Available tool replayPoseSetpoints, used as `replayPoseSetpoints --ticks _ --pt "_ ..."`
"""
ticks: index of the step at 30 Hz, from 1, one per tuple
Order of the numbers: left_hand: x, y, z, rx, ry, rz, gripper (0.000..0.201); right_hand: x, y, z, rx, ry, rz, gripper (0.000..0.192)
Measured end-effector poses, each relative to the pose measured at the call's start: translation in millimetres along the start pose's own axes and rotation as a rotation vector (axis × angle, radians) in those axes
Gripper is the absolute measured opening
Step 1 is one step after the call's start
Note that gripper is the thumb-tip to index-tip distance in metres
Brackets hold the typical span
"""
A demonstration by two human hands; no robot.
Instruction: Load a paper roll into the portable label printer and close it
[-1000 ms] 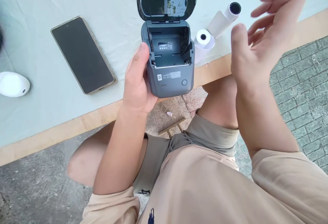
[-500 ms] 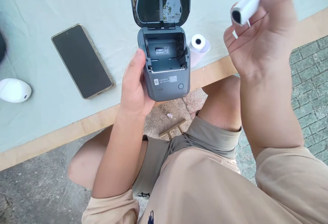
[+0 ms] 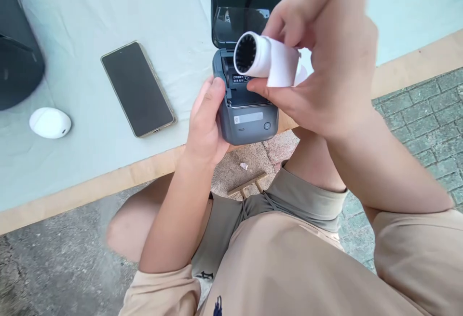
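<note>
- The right hand (image 3: pixel 325 60) had swung in from the right; it now held a paper roll (image 3: pixel 264 60) just above the open printer (image 3: pixel 246 108), fingers closed round it.
- The left hand (image 3: pixel 206 123) still gripped the printer's side at the tabletop (image 3: pixel 90 17) edge.

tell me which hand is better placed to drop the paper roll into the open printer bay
Right, most likely. The right hand already pinches the paper roll just above the printer, whose lid stands open. The left hand grips the printer's side, steadying it.
</note>
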State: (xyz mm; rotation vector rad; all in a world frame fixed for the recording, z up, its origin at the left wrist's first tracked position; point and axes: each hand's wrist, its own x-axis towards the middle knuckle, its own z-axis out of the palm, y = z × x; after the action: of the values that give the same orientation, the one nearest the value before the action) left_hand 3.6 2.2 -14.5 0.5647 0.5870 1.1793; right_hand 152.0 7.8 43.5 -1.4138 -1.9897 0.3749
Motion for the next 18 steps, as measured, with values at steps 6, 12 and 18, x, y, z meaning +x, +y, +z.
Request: replayPoseSetpoints --ticks 6,12,18 --pt "0 2 -1.7 -0.037 -0.039 -0.049 0.023 11 6 -2 -0.209 -0.17 -0.144 0.01" --pt "0 4 -3.7 -0.035 -0.049 -0.041 0.017 -11 6 6 -0.175 0.019 -0.335 0.013" --pt "6 1 -21.2 0.036 -0.099 -0.047 0.032 -36 10 13 -0.096 0.037 -0.464 0.006"
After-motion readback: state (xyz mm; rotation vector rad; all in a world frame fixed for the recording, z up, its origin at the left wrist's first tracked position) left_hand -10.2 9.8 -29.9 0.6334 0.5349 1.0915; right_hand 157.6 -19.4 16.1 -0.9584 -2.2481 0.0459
